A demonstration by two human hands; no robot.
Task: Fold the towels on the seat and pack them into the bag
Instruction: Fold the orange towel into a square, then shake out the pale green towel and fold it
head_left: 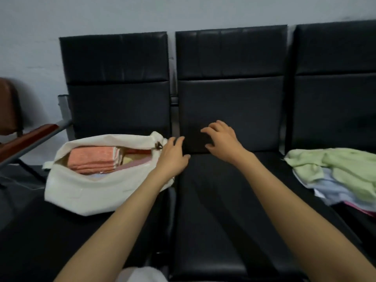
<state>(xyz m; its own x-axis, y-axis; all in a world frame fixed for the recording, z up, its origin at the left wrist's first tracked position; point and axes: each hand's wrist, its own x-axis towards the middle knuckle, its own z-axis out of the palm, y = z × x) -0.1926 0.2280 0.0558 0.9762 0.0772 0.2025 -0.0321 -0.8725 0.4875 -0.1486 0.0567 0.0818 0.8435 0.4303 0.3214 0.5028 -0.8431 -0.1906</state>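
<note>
Forearms extend over the black middle seat (223, 200); left hand (175, 155) and right hand (221, 139) hover near each other, fingers loosely spread, holding nothing. Cream bag (81, 192), left seat: open, folded orange towel (93, 159) inside. Loose heap, right seat: green towel (345, 167) over pale blue towel (329, 188), possibly a pink one beneath; light, limp, best pinched at two corners.

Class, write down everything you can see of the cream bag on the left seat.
The cream bag looks like soft cloth. It lies slumped on the black left seat with its mouth open upward. Inside is a folded orange towel stack, with yellowish and pink cloth beside it. A small dark fastener hangs at the bag's right end. The left hand is in front of that end; whether it touches the bag is unclear.
</note>
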